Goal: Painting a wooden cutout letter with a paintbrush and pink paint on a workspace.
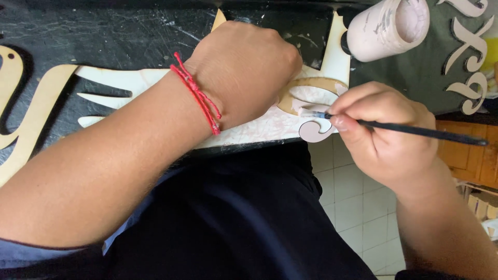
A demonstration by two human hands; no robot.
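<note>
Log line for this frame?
left hand: pressing cutout | right hand: holding brush, tip on cutout | paint cup: behind

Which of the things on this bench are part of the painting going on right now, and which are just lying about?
In use:
- thin paintbrush, held in the right hand
- wooden cutout being painted white, pressed down by the left hand
- paint-smeared cup, close by

Lying about:
- large unpainted wooden letter at the left
- pale cutout letters at the upper right
</note>
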